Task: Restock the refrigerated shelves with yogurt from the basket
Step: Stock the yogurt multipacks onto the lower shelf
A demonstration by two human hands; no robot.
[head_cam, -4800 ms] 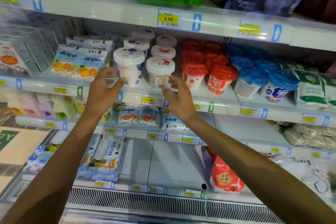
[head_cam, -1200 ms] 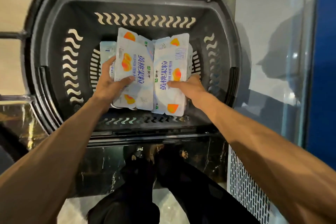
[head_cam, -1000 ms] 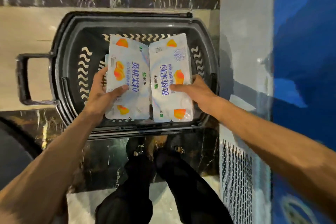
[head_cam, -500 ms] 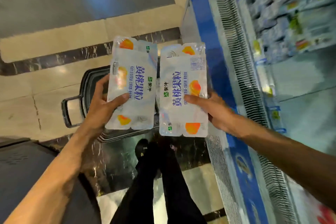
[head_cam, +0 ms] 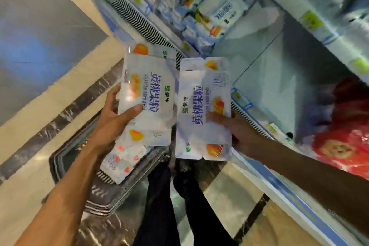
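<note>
Two flat multipacks of yellow-peach yogurt are up in front of me, one in each of my hands. My left hand [head_cam: 111,124] grips the left pack [head_cam: 147,94] by its left edge, with the thumb curled over the printed face and the fingers behind it. My right hand [head_cam: 237,132] grips the right pack [head_cam: 201,90] by its right edge in the same way, the thumb lying across the lettering. The two packs sit side by side. Their inner edges are touching or very nearly so, and the blur keeps me from telling which. Both are held in the air above the dark basket [head_cam: 99,199], which stands on the floor [head_cam: 30,185] beside my legs [head_cam: 159,205]. A third pack [head_cam: 121,164], printed with red fruit, lies in the basket below my left hand. To my right run the refrigerated shelves [head_cam: 269,86], the lowest one just beside the right pack. Blurred white cartons [head_cam: 201,26] sit farther along it, and a red bag [head_cam: 343,136] lies nearer me.
</note>
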